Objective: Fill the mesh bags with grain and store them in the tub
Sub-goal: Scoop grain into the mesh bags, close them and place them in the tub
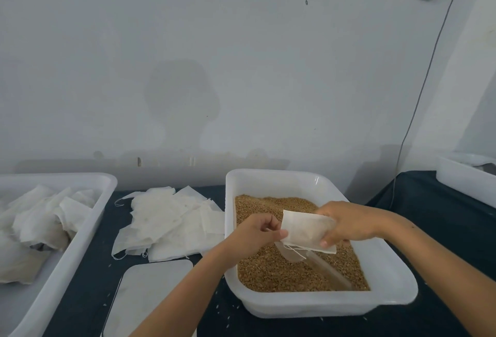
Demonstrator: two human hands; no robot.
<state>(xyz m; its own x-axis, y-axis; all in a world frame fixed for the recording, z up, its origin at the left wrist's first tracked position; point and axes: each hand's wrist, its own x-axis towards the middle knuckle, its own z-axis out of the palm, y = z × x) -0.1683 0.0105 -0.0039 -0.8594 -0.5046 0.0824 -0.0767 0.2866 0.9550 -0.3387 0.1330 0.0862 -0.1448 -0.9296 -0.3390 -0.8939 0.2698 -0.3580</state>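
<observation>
Dark-clothed table (434, 207) before a pale wall carries a white tub of grain (319, 307) near its front edge, a loose pile of empty mesh bags (171, 218) just left of that tub, and a second white tub (67, 250) holding filled bags at the left edge. Above the grain (271, 269), the right hand (351, 221) has its grip closed around a filled mesh bag (306, 232), while the left hand (257, 232) pinches the bag's left end, its drawstring (294, 250) hanging below.

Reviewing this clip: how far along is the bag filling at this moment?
Done: bags already lie in the left tub. In hand: both the left hand and right hand hold one mesh bag over the grain tub. Left: a pile of flat empty bags waits.
</observation>
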